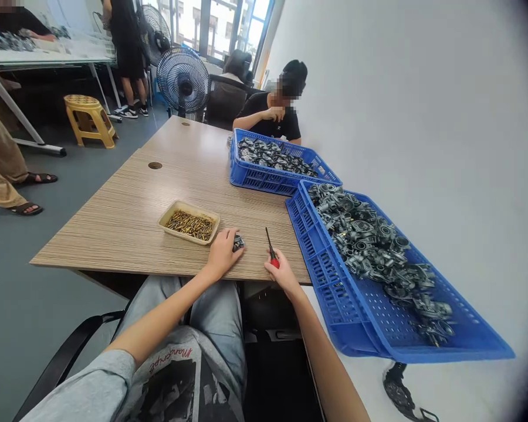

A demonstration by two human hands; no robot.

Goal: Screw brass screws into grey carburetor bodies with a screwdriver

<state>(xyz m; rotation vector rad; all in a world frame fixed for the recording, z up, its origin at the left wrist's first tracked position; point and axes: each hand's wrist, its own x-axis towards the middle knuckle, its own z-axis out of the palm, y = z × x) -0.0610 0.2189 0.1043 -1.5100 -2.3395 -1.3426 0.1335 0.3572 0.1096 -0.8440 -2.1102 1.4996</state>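
My left hand [222,253] is closed around a small grey metal part [239,242] on the table, its fingers hiding much of it. In my right hand [282,272] is a screwdriver [270,247] with a red and black handle, its dark shaft pointing up and away from me, apart from the metal part. Just left of my left hand stands a cream plastic tray [162,224] filled with small brass-coloured pieces [189,224]. To the right, a large blue crate [334,310] holds many grey cast metal parts [369,234].
A second blue crate [257,180] of metal parts sits farther back on the wooden table [114,217]. Behind it sits a person [268,114]. A black wristwatch [398,390] lies at the lower right. A fan [183,82] and a yellow stool [89,120] stand beyond the table.
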